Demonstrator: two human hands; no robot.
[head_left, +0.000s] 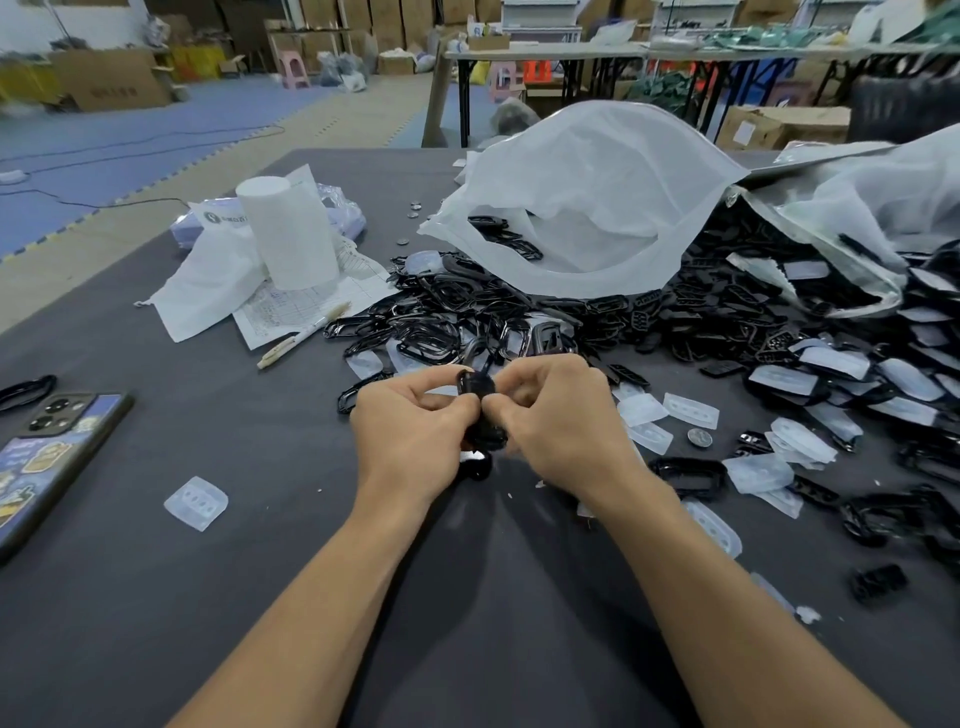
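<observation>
Over the middle of the dark grey table (260, 597), my left hand (410, 426) and my right hand (561, 421) meet around one small black plastic part (478, 392). Fingers and thumbs of both hands are curled onto it, and most of the part is hidden between them. Another black piece (478, 467) lies on the table just below the hands. A big heap of black plastic frames (519, 312) spreads behind the hands. Translucent white rubber pads (691, 410) are scattered to the right.
A phone (47, 457) lies at the left edge, and one translucent pad (196, 503) lies alone nearer me. A white roll (288, 234), papers and a pen (304, 335) sit at the back left. Large white plastic bags (597, 197) hold more parts. A coin (700, 437) lies right of my hands.
</observation>
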